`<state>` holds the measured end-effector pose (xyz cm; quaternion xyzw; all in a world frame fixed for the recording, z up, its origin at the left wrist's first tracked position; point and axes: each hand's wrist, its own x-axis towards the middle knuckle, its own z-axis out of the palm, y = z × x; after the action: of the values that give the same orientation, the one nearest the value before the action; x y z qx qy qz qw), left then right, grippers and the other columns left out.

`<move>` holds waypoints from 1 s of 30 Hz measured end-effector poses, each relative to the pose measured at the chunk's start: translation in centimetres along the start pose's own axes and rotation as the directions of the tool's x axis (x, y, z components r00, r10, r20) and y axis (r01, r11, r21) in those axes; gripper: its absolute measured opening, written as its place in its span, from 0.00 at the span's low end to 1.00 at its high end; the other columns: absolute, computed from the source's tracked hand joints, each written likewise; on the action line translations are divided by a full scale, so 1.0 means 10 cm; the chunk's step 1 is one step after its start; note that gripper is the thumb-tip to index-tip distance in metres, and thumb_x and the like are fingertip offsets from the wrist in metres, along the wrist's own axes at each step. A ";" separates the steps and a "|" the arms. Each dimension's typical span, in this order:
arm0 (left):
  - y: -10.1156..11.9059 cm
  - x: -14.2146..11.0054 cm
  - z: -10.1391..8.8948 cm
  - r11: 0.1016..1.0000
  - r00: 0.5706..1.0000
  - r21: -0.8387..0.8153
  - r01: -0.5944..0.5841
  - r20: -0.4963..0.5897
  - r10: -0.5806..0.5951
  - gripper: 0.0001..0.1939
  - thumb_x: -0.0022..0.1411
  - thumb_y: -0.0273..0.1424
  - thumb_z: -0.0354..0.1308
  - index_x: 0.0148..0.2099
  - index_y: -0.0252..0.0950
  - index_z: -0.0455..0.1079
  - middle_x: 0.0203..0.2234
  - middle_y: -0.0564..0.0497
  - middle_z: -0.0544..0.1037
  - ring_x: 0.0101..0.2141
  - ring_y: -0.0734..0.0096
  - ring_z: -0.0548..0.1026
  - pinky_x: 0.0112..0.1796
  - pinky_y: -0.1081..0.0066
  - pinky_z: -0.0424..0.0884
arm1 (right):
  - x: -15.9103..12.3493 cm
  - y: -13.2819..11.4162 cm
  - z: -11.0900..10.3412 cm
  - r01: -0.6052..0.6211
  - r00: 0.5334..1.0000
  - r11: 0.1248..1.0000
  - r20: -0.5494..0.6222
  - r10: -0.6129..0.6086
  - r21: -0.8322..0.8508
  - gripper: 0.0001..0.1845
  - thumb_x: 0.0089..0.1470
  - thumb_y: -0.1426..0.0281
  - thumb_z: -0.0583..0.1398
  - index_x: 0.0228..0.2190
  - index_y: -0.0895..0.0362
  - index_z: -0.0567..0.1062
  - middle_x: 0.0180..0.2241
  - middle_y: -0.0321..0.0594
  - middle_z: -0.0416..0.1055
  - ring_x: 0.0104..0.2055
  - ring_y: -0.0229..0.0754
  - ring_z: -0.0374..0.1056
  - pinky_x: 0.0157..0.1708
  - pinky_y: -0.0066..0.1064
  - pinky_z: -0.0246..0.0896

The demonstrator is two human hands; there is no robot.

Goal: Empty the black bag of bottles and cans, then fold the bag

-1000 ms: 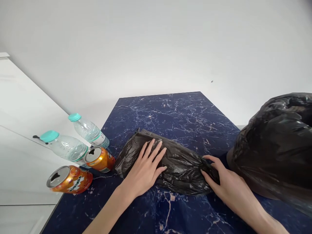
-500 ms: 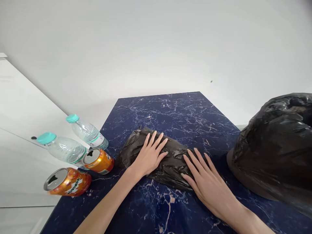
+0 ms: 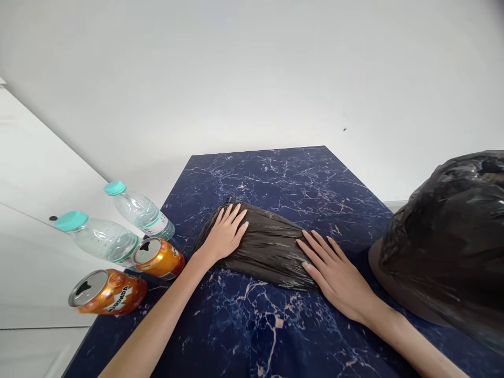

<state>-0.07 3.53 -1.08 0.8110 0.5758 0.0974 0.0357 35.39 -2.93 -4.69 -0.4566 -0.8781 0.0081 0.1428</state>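
A flattened black plastic bag (image 3: 268, 244) lies on the dark blue marbled table (image 3: 275, 173). My left hand (image 3: 224, 236) rests flat on the bag's left end, fingers stretched out and together. My right hand (image 3: 334, 270) lies flat on the bag's right end, fingers spread and pointing up-left. Neither hand holds anything; both press down on the bag.
Two orange drink cans (image 3: 157, 257) (image 3: 106, 292) and two clear water bottles with teal caps (image 3: 137, 210) (image 3: 96, 236) lie on their sides at the table's left edge. A bin lined with a bulky black bag (image 3: 449, 247) stands at the right. A white wall is behind.
My right hand let go of the bag's right end and laid itself flat on it. My left hand slid toward the bag's left end. The bag now lies smoother and flatter.
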 end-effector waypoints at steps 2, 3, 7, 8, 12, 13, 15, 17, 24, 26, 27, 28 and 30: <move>0.04 -0.13 -0.06 0.999 0.997 -0.025 -0.041 -0.065 0.039 0.29 0.83 0.44 0.40 0.77 0.35 0.59 0.78 0.41 0.56 0.78 0.49 0.49 0.75 0.42 0.49 | 0.09 0.10 -0.01 0.022 0.999 1.000 0.031 -0.022 0.020 0.33 0.78 0.55 0.45 0.78 0.46 0.51 0.79 0.35 0.44 0.81 0.50 0.41 0.78 0.57 0.45; 0.08 -0.22 -0.11 0.997 0.992 -0.030 -0.075 -0.106 0.072 0.27 0.83 0.43 0.42 0.74 0.36 0.62 0.77 0.40 0.59 0.77 0.50 0.52 0.75 0.42 0.51 | 0.13 0.13 -0.01 0.028 0.999 0.999 0.038 -0.029 0.027 0.32 0.78 0.55 0.45 0.77 0.46 0.52 0.79 0.35 0.45 0.81 0.50 0.41 0.78 0.56 0.45; 0.22 -0.63 -0.32 0.985 0.959 -0.002 -0.171 -0.228 0.166 0.14 0.82 0.36 0.49 0.58 0.37 0.71 0.62 0.41 0.76 0.68 0.53 0.69 0.70 0.46 0.63 | 0.17 0.04 -0.05 -0.011 0.998 1.000 -0.069 0.010 -0.017 0.32 0.78 0.54 0.47 0.75 0.52 0.61 0.78 0.43 0.49 0.81 0.59 0.40 0.77 0.66 0.44; 0.24 -0.73 -0.36 0.985 0.957 0.005 -0.172 -0.234 0.169 0.11 0.81 0.35 0.50 0.54 0.37 0.71 0.57 0.42 0.78 0.63 0.54 0.74 0.67 0.47 0.68 | 0.15 -0.05 -0.06 -0.026 0.993 0.999 -0.115 0.023 -0.031 0.32 0.77 0.54 0.48 0.73 0.54 0.63 0.78 0.46 0.51 0.81 0.62 0.40 0.76 0.68 0.44; 0.30 -1.02 -0.47 0.983 0.961 0.024 -0.185 -0.204 0.186 0.07 0.80 0.34 0.54 0.49 0.38 0.70 0.48 0.45 0.81 0.51 0.55 0.78 0.56 0.50 0.75 | 0.03 -0.60 -0.18 0.027 0.977 1.000 -0.212 -0.027 -0.004 0.29 0.76 0.58 0.53 0.71 0.56 0.67 0.74 0.48 0.62 0.80 0.61 0.47 0.75 0.64 0.51; 0.33 -1.07 -0.48 0.981 0.959 0.031 -0.191 -0.205 0.193 0.06 0.79 0.34 0.55 0.49 0.38 0.70 0.48 0.45 0.81 0.51 0.55 0.78 0.56 0.50 0.75 | 0.00 -0.75 -0.21 0.070 0.975 0.998 -0.210 -0.067 0.005 0.29 0.75 0.59 0.55 0.71 0.55 0.66 0.73 0.48 0.63 0.79 0.60 0.50 0.74 0.62 0.54; 0.42 -1.16 -0.50 0.978 0.952 0.038 -0.204 -0.227 0.207 0.06 0.79 0.33 0.55 0.50 0.37 0.70 0.47 0.45 0.81 0.51 0.54 0.78 0.57 0.48 0.74 | -0.03 -1.02 -0.27 0.142 0.969 0.990 -0.203 -0.138 0.005 0.29 0.74 0.62 0.56 0.71 0.55 0.66 0.72 0.47 0.65 0.76 0.60 0.56 0.72 0.59 0.60; 0.57 -1.26 -0.52 0.975 0.942 0.020 -0.220 -0.256 0.218 0.05 0.78 0.31 0.55 0.52 0.37 0.69 0.46 0.45 0.81 0.50 0.54 0.78 0.59 0.48 0.72 | -0.05 -1.22 -0.30 0.193 0.960 0.981 -0.207 -0.188 0.004 0.28 0.72 0.66 0.57 0.70 0.57 0.68 0.70 0.48 0.67 0.74 0.61 0.60 0.69 0.58 0.65; 1.09 -1.69 -0.70 0.857 0.881 -0.231 -0.460 -0.239 0.408 0.10 0.76 0.32 0.52 0.56 0.37 0.68 0.43 0.46 0.83 0.46 0.59 0.78 0.57 0.57 0.74 | -0.12 -1.50 -0.24 0.310 0.916 0.935 -0.317 -0.245 0.173 0.21 0.68 0.59 0.64 0.57 0.56 0.78 0.59 0.45 0.79 0.65 0.58 0.70 0.64 0.54 0.69; 1.09 -1.74 -0.75 0.825 0.864 -0.282 -0.490 -0.281 0.418 0.12 0.75 0.31 0.51 0.57 0.37 0.68 0.43 0.46 0.83 0.46 0.59 0.79 0.56 0.57 0.74 | -0.15 -1.56 -0.23 0.320 0.910 0.916 -0.346 -0.227 0.241 0.17 0.66 0.61 0.65 0.53 0.54 0.79 0.55 0.42 0.81 0.62 0.56 0.72 0.60 0.51 0.71; 1.06 -1.74 -0.78 0.826 0.868 -0.298 -0.478 -0.304 0.393 0.12 0.73 0.29 0.51 0.57 0.38 0.67 0.43 0.46 0.83 0.46 0.59 0.79 0.55 0.57 0.74 | -0.16 -1.60 -0.22 0.320 0.908 0.909 -0.362 -0.213 0.268 0.15 0.66 0.63 0.65 0.52 0.53 0.79 0.54 0.41 0.81 0.60 0.55 0.73 0.58 0.49 0.72; 1.02 -1.74 -0.80 0.841 0.879 -0.303 -0.448 -0.322 0.353 0.13 0.72 0.27 0.51 0.57 0.38 0.67 0.44 0.46 0.83 0.47 0.60 0.79 0.55 0.58 0.75 | -0.16 -1.63 -0.22 0.317 0.904 0.903 -0.379 -0.195 0.290 0.12 0.66 0.66 0.65 0.50 0.53 0.80 0.52 0.41 0.82 0.58 0.54 0.74 0.56 0.47 0.72; 0.94 -1.73 -0.83 0.893 0.904 -0.274 -0.357 -0.341 0.257 0.12 0.72 0.23 0.52 0.55 0.39 0.68 0.44 0.47 0.82 0.47 0.62 0.78 0.53 0.61 0.74 | -0.14 -1.69 -0.21 0.308 0.898 0.898 -0.408 -0.164 0.316 0.08 0.65 0.71 0.65 0.46 0.53 0.80 0.50 0.41 0.82 0.55 0.52 0.74 0.53 0.44 0.73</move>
<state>1.51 -16.32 6.66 0.8511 0.4130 0.3169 0.0684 23.19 -14.12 -0.60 -0.3023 -0.8668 0.0703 0.3902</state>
